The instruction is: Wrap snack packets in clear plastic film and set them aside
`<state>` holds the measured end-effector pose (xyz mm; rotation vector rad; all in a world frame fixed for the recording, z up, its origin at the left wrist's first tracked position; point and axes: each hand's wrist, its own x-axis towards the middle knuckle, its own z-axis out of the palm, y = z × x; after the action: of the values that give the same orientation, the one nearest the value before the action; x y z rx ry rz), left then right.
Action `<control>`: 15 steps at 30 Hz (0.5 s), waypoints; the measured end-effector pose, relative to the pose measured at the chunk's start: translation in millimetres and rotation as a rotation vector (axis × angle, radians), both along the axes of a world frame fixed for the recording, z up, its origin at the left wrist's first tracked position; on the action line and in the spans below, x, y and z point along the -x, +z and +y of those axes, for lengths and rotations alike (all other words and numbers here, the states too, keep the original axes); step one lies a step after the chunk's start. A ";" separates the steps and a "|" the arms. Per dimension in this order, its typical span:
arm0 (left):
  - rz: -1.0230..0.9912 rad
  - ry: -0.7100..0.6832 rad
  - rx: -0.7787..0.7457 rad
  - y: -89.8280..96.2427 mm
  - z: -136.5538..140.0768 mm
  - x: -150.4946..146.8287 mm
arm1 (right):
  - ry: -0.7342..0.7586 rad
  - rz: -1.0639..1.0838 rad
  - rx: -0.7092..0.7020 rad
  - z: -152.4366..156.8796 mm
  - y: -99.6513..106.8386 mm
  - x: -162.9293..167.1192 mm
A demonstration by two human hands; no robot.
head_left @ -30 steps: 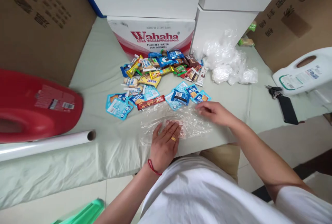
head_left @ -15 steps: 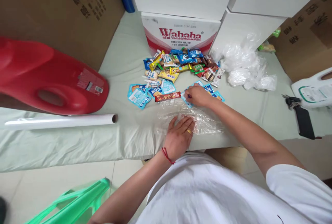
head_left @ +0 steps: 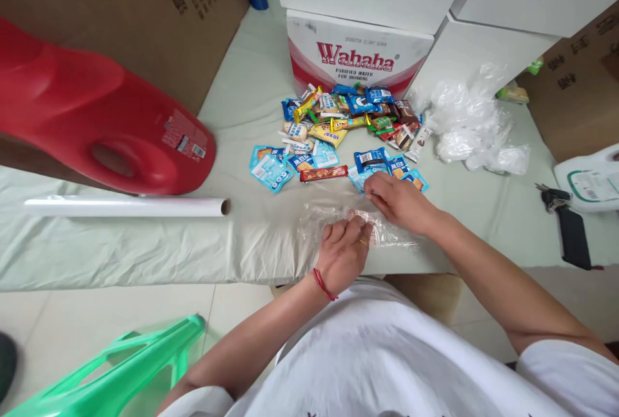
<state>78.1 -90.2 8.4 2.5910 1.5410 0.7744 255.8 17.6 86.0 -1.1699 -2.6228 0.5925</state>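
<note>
My left hand, with a ring and a red string bracelet, rests its bent fingers on a crinkled clear plastic bag at the table's near edge. The bag has some red print, partly under the fingers. My right hand hovers over the bag's upper right, loosely bent and apparently without anything in it; its thumb is hidden. Just beyond it lies a dark blue packet on light blue biscuit packets. To the left are a red snack bar and more light blue biscuit packets.
A pile of wrapped snacks sits before a Wahaha carton. Bunched clear bags lie right of it. At left are a red jug and a white roll; keys with a black case and a white bottle are at right.
My right hand has drawn back from the packets toward the bag, and the dark blue packet now shows on top. My left fingers are more bent on the bag. The view has shifted slightly.
</note>
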 end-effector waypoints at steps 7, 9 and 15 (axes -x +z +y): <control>-0.030 -0.008 0.040 2.6 3.2 1.4 | 0.008 0.222 0.058 -60.3 -29.0 -3.5; -0.133 -0.030 0.060 2.2 3.3 8.6 | 0.024 0.273 0.063 -70.5 -41.9 -0.7; -0.352 0.165 0.049 -15.1 -1.9 44.1 | 0.091 0.053 0.007 -85.9 -61.2 6.4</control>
<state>34.0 -92.0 -6.7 2.1630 1.6466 1.1194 249.4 -68.3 24.8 -1.0275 -2.6425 0.6414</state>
